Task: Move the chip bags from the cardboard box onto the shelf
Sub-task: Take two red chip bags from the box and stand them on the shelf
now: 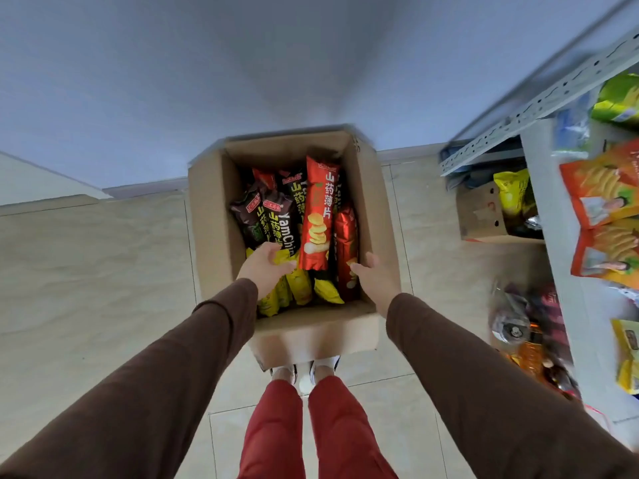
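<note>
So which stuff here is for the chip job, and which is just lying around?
For the job:
open brown cardboard box
long red foil chip bag
grey metal shelf

Just lying about:
small cardboard box holding a yellow bag
orange snack bags

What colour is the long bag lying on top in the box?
Red bag, with yellow chips pictured; head view.

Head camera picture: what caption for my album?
Both hands, left and right, reach into a cardboard box of chip bags.
</note>
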`<action>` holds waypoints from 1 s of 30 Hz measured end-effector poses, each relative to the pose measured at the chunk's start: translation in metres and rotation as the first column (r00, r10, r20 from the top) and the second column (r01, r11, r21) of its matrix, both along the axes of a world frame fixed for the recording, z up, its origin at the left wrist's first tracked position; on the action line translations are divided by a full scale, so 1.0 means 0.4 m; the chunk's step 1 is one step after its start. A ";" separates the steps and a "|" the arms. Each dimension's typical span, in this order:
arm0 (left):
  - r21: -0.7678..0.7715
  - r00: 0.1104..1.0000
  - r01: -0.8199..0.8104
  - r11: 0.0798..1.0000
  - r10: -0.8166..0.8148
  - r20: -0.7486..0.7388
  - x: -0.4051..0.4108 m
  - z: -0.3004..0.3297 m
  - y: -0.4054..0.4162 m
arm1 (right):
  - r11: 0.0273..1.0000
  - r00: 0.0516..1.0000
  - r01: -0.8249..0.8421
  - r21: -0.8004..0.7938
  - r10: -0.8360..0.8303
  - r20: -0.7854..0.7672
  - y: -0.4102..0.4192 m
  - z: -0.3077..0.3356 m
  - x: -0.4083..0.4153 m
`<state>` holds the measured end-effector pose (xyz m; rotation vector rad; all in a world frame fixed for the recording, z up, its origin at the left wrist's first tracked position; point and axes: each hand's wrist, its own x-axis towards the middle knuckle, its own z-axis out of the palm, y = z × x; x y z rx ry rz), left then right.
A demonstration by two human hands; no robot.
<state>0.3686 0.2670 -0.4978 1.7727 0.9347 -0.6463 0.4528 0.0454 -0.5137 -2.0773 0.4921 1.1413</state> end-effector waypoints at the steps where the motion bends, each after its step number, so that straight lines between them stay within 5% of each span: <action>1: -0.013 1.000 -0.009 1.000 0.009 -0.003 0.013 -0.041 0.002 | 0.999 0.999 0.038 0.009 -0.038 -0.027 0.008 -0.045 0.004; 15: -0.137 0.995 -0.052 0.989 0.063 0.077 0.174 -0.493 -0.040 | 0.907 0.904 0.412 -0.091 -0.419 -0.080 0.013 -0.616 0.064; 18: -0.144 0.990 -0.075 0.987 0.091 0.107 0.194 -0.550 -0.055 | 0.897 0.896 0.437 -0.073 -0.441 -0.057 0.029 -0.648 0.064; 24: -0.150 0.976 -0.141 0.979 0.163 0.144 0.233 -0.610 -0.076 | 0.897 0.884 0.436 -0.077 -0.411 0.224 0.058 -0.693 0.047; 30: -0.130 0.971 -0.142 0.981 0.164 0.173 0.258 -0.644 -0.073 | 0.864 0.853 0.502 0.038 -0.502 0.143 0.038 -0.747 0.069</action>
